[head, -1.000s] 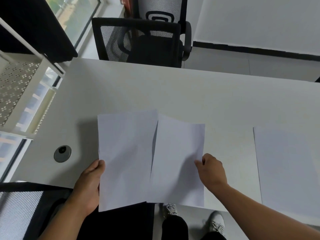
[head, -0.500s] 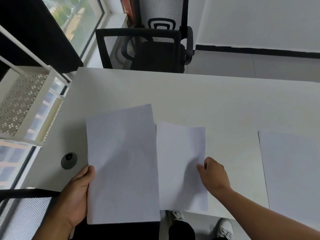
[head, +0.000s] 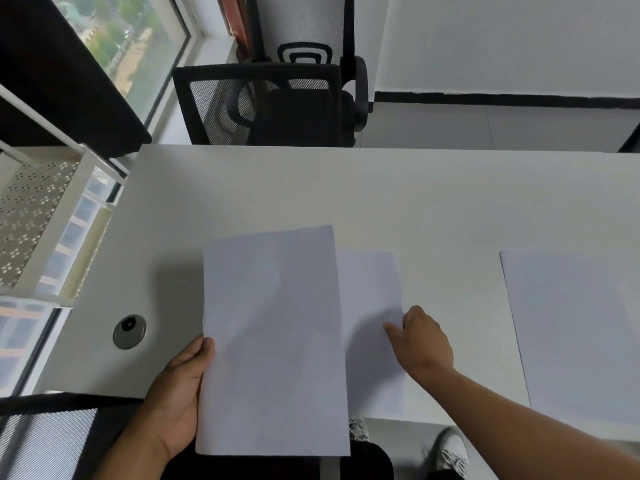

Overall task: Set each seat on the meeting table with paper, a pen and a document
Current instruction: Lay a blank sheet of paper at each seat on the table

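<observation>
- Paper fills the head view: we see three plain white rectangular sheets, blank and matte, with no print that we can make out.
- Our left hand (head: 173, 400) holds the nearest sheet (head: 273, 341) by its left edge, the thumb over the top face and the other fingers hidden beneath; this sheet sits above the near edge of the white worktop (head: 381, 195), its near end overhanging our lap.
- Its long axis runs away from us towards the far chair (head: 266, 105), and a soft shadow lies to its left on the worktop.
- A second sheet (head: 370, 306) lies flat on the worktop just to the right, partly covered by the held one, with the same lengthwise direction.
- Our right hand (head: 424, 341) rests on that sheet's right edge, fingers curled; whether the grip pinches the paper or only presses it we cannot tell.
- A third sheet (head: 571, 323) lies flat well to the right, also lengthwise away from us.
- The worktop is smooth, with a round grey cable port (head: 129, 331) near its left end.
</observation>
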